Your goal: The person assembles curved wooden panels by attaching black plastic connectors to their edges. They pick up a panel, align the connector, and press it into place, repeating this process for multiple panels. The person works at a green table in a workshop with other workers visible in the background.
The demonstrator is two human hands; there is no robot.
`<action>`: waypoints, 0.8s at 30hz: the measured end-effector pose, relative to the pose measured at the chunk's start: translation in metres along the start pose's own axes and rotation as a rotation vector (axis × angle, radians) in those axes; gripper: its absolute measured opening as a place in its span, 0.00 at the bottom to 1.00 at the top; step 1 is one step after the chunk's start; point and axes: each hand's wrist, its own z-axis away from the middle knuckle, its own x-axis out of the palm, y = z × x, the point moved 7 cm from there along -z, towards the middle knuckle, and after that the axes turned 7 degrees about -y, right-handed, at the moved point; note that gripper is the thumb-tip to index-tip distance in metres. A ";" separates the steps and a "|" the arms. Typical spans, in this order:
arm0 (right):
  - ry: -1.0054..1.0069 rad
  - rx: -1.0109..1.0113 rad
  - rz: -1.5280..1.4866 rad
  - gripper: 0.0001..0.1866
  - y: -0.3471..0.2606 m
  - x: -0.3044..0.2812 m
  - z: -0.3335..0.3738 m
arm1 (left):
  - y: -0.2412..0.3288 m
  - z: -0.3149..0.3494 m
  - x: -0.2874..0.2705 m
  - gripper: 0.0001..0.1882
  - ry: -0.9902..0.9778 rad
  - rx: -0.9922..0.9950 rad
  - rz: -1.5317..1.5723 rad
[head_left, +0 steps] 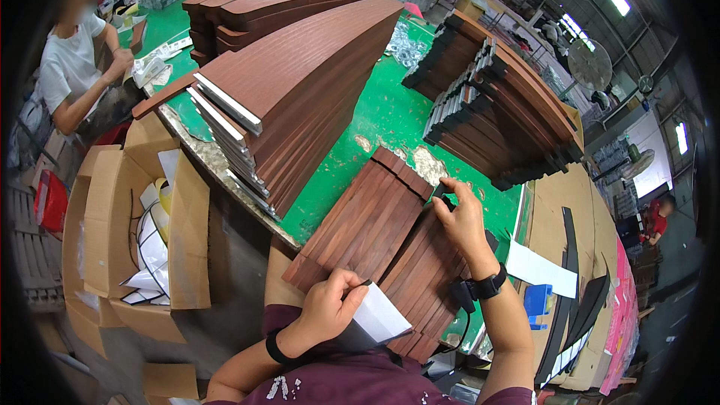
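Note:
My left hand [332, 306] is closed in a pinch on the corner of a small white sheet with a dark edge [382, 313], just above the near end of the reddish-brown wooden slats [367, 214]. The slats lie side by side in two groups with a dark gap between them. At the far end of the right-hand group, my right hand [461, 217] has thumb and forefinger close together by a small dark bit. What the fingertips hold is too small to make out. A dark watch-like band [491, 283] is on my right wrist.
Tall stacks of curved brown boards [300, 60] stand on the green tabletop [386, 97], with dark-ended stacks [502, 105] at right. An open carton [187, 247] holds white scraps at left. Black strips [566, 277] and a blue dispenser [537, 304] lie at right. A person [79, 67] sits far left.

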 end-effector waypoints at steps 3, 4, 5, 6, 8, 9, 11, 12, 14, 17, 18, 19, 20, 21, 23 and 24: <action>0.009 -0.114 0.137 0.23 0.002 0.011 -0.002 | 0.000 0.000 -0.001 0.12 -0.022 -0.006 -0.006; 0.009 -0.116 0.179 0.23 0.001 0.014 -0.003 | 0.000 0.000 -0.001 0.12 -0.032 -0.010 -0.010; -0.028 -0.081 0.120 0.23 0.005 0.017 -0.004 | 0.001 0.000 -0.002 0.12 -0.036 -0.005 -0.017; -0.066 -0.046 0.060 0.24 0.010 0.020 -0.005 | 0.002 -0.001 -0.002 0.12 -0.041 0.000 -0.024; -0.117 0.024 -0.009 0.24 0.013 0.023 -0.007 | 0.004 -0.002 -0.003 0.12 -0.042 0.016 -0.033; -0.132 0.059 -0.017 0.24 0.011 0.023 -0.007 | 0.004 -0.002 -0.004 0.12 -0.038 0.026 -0.033; -0.142 0.089 -0.021 0.24 0.010 0.022 -0.007 | 0.005 -0.003 -0.004 0.12 -0.040 0.032 -0.040; -0.138 0.086 -0.016 0.24 0.010 0.022 -0.007 | 0.004 -0.003 -0.003 0.12 -0.047 0.026 -0.045; -0.131 0.081 -0.002 0.24 0.010 0.022 -0.008 | 0.005 -0.003 -0.003 0.11 -0.069 -0.006 -0.047; -0.124 0.074 0.010 0.24 0.008 0.021 -0.008 | 0.007 -0.004 -0.004 0.09 -0.094 -0.049 -0.045; -0.121 0.073 0.007 0.24 0.008 0.021 -0.008 | 0.008 -0.005 -0.004 0.09 -0.090 -0.038 -0.048; -0.118 0.071 0.003 0.24 0.008 0.021 -0.008 | 0.009 -0.005 -0.005 0.09 -0.086 -0.027 -0.051; -0.119 0.066 0.005 0.24 0.008 0.021 -0.008 | 0.009 -0.004 -0.005 0.10 -0.071 -0.001 -0.054; -0.119 0.061 0.008 0.23 0.008 0.021 -0.008 | 0.007 -0.004 -0.004 0.11 -0.056 0.025 -0.056; -0.117 0.052 0.022 0.23 0.007 0.022 -0.008 | 0.007 -0.003 -0.005 0.12 -0.040 0.056 -0.061; -0.115 0.048 0.033 0.23 0.006 0.022 -0.008 | 0.008 -0.003 -0.005 0.12 -0.038 0.060 -0.064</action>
